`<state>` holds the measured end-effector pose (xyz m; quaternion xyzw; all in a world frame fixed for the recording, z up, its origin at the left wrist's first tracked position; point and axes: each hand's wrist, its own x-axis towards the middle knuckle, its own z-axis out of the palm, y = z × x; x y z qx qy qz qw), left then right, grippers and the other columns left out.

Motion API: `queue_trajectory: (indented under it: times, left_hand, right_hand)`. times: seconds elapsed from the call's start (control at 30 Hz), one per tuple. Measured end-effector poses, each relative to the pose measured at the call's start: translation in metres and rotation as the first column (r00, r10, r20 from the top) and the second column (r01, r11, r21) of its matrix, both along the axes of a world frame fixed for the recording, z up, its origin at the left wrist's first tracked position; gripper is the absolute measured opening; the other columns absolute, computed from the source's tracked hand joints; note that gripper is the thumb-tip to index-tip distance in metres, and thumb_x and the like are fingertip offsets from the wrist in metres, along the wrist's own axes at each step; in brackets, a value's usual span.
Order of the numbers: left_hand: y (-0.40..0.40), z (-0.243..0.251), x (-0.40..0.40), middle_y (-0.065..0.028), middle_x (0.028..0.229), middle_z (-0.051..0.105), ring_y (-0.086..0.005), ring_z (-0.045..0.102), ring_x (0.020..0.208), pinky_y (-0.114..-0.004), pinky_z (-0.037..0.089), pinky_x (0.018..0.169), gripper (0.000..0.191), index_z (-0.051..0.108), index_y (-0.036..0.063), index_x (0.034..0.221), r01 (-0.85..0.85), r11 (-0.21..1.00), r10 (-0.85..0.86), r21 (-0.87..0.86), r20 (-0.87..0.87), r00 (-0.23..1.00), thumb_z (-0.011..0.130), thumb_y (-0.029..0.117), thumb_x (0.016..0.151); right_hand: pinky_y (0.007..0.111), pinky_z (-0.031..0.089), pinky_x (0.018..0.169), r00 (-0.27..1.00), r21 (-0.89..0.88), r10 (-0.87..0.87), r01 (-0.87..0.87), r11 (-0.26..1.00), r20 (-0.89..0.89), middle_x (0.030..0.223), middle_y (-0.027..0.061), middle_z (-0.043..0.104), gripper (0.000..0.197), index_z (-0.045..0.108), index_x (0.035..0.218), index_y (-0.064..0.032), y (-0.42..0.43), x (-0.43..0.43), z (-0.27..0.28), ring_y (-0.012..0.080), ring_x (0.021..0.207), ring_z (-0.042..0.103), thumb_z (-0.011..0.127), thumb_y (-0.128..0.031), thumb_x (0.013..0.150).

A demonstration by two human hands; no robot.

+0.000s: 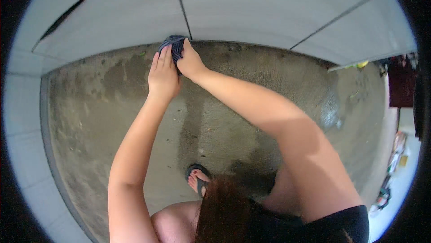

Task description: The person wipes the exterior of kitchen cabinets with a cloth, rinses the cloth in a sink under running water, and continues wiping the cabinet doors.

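Note:
A bunched dark blue-grey cloth (176,45) with a striped, ribbed look is between my two hands, close to the base of the light tiled wall (242,10). My left hand (164,71) lies along the cloth's left side, its extended fingers pressed on the fabric. From the right, my right hand (192,60) grips the same cloth, with its thumb towards the wall. Part of the cloth is hidden by both hands. Whether it touches the wall or the floor, I cannot tell.
Damp patches darken the concrete floor (134,125). My foot in a dark flip-flop (197,177) stands below. A tiled wall (27,108) bounds the left side. At right are a dark red piece of furniture (400,84) and several blurred items (387,189) along a pale edge.

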<state>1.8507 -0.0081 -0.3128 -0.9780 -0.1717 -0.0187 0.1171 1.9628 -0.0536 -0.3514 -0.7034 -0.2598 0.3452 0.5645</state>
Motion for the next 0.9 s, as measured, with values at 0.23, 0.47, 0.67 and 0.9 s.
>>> queue_trajectory:
  times: [0.23, 0.47, 0.67, 0.9]
  left_hand:
    - [-0.091, 0.034, -0.079, -0.0126, 0.116, 0.061, -0.0298, 0.054, 0.117, -0.046, 0.036, 0.104, 0.040, 0.064, 0.0030, 0.104, 0.054, 0.851, 0.287, -0.523, 0.549, 0.785, 0.057, 0.003, 0.065]
    - [-0.122, 0.105, -0.150, -0.0143, 0.095, 0.066, -0.0300, 0.060, 0.101, -0.042, 0.041, 0.097, 0.025, 0.063, -0.0028, 0.086, -0.025, 0.743, 0.593, -0.669, 0.640, 0.489, 0.041, -0.007, 0.075]
    - [-0.157, 0.159, -0.182, -0.0123, 0.094, 0.065, -0.0238, 0.060, 0.094, -0.032, 0.045, 0.086, 0.026, 0.064, -0.0012, 0.088, -0.109, 0.375, 0.887, -0.921, 0.322, 0.332, 0.042, -0.010, 0.076]
    - [-0.166, 0.285, -0.203, -0.0112, 0.095, 0.063, -0.0180, 0.061, 0.088, -0.028, 0.047, 0.082, 0.018, 0.062, -0.0023, 0.098, -0.035, 0.008, 0.945, -0.999, -0.004, 0.328, 0.046, 0.001, 0.090]
  right_hand:
    - [0.037, 0.029, 0.110, 0.685, 0.241, 0.197, -0.033, 0.970, -0.701, 0.149, 0.0190, 0.024, 0.074, 0.012, 0.146, 0.0042, -0.084, -0.045, 0.019, 0.0288, 0.136, 0.031, 0.042, 0.012, 0.078]
    - [0.040, 0.032, 0.107, 0.307, 0.311, 0.298, -0.006, 0.950, -0.904, 0.141, 0.0166, 0.040, 0.074, 0.018, 0.146, 0.0006, -0.158, -0.087, 0.104, 0.0268, 0.129, 0.042, 0.046, 0.004, 0.078]
    - [0.043, 0.039, 0.101, 0.068, 0.299, 0.292, 0.125, 0.946, -0.954, 0.128, 0.0195, 0.051, 0.058, 0.038, 0.132, 0.0032, -0.207, -0.098, 0.200, 0.0310, 0.117, 0.051, 0.046, 0.007, 0.075]
    - [0.045, 0.042, 0.098, 0.004, 0.259, 0.260, 0.089, 0.962, -0.966, 0.120, 0.0207, 0.056, 0.049, 0.046, 0.125, 0.0055, -0.190, -0.118, 0.353, 0.0331, 0.112, 0.054, 0.047, 0.009, 0.075]
